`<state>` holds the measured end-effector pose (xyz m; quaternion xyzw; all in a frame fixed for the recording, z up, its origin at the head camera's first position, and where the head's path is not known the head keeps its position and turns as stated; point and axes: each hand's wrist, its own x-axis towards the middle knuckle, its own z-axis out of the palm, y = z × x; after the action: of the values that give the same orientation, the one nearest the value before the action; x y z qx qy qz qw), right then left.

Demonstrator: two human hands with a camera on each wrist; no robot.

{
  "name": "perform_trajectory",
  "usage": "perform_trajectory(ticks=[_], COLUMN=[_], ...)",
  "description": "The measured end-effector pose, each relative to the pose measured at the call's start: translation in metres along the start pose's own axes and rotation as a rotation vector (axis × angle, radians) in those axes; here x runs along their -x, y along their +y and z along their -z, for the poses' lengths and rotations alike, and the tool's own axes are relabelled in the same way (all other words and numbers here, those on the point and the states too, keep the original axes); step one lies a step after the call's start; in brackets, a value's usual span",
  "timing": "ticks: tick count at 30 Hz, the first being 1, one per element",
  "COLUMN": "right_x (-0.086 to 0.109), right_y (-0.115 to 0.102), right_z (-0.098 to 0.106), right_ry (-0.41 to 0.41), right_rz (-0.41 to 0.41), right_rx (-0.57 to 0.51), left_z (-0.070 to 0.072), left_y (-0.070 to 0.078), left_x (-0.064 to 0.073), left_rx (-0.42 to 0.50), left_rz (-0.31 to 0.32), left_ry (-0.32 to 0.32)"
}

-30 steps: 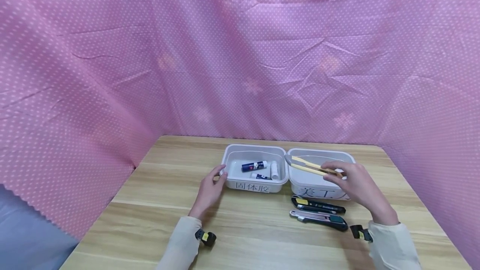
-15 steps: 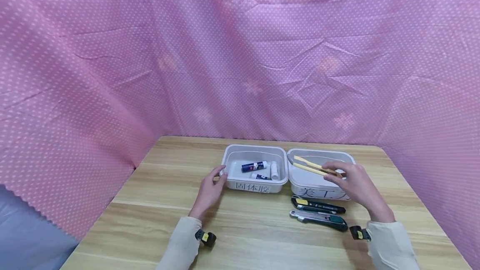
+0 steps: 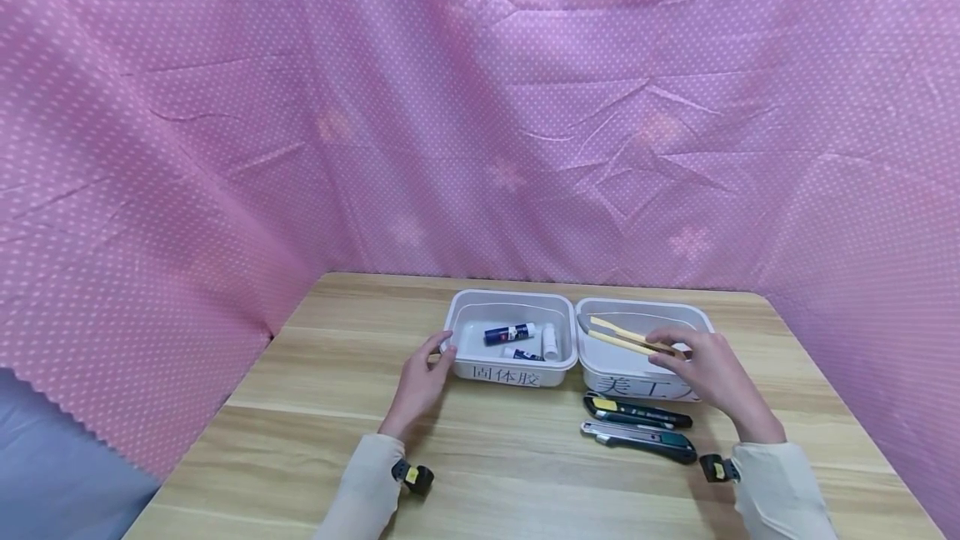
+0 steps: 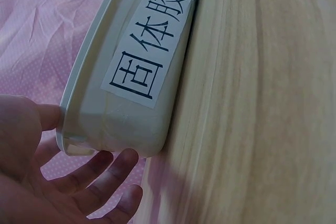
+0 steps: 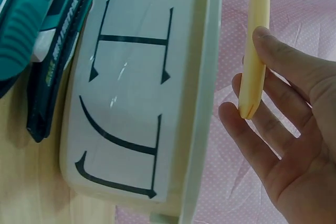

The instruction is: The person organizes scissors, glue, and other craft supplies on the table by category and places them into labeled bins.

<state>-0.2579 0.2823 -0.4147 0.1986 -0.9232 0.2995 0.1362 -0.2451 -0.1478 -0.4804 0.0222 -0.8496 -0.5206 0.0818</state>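
Observation:
My right hand (image 3: 708, 373) pinches a pair of yellow tongs (image 3: 618, 338) by their joined end, over the right white bin (image 3: 645, 304). The tong tips point left, above that bin's inside. In the right wrist view the thumb and fingers (image 5: 283, 129) hold the tongs (image 5: 255, 51) just past the bin's rim (image 5: 210, 77). My left hand (image 3: 423, 377) rests against the near left corner of the left white bin (image 3: 510, 297). Its thumb touches the rim and its straight fingers (image 4: 105, 166) touch the wall (image 4: 131, 119). Three glue sticks (image 3: 508, 332) lie in that bin.
Two utility knives (image 3: 637, 412) (image 3: 641, 438) lie side by side on the wooden table (image 3: 525, 473), in front of the right bin. Both bins carry paper labels (image 4: 149, 40) with black characters. Pink dotted cloth (image 3: 480, 107) hangs behind and on both sides.
My right hand and the tongs have drifted slightly right and down over the right bin. The left hand has stayed at the left bin's corner.

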Motion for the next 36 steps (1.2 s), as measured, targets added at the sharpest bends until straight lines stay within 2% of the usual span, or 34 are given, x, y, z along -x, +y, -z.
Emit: perform_trajectory(ticks=[23,36], right_x=[0.002,0.003], right_y=[0.014,0.015], right_z=[-0.01,-0.01], right_ry=[-0.039,-0.042], right_rz=[-0.09,-0.107], right_rx=[0.023,0.026], left_z=[-0.002,-0.001], left_y=[-0.004,-0.001], left_x=[0.001,0.001], left_rx=[0.003,-0.005], left_rz=[-0.014,-0.015], left_ry=[0.008,0.007])
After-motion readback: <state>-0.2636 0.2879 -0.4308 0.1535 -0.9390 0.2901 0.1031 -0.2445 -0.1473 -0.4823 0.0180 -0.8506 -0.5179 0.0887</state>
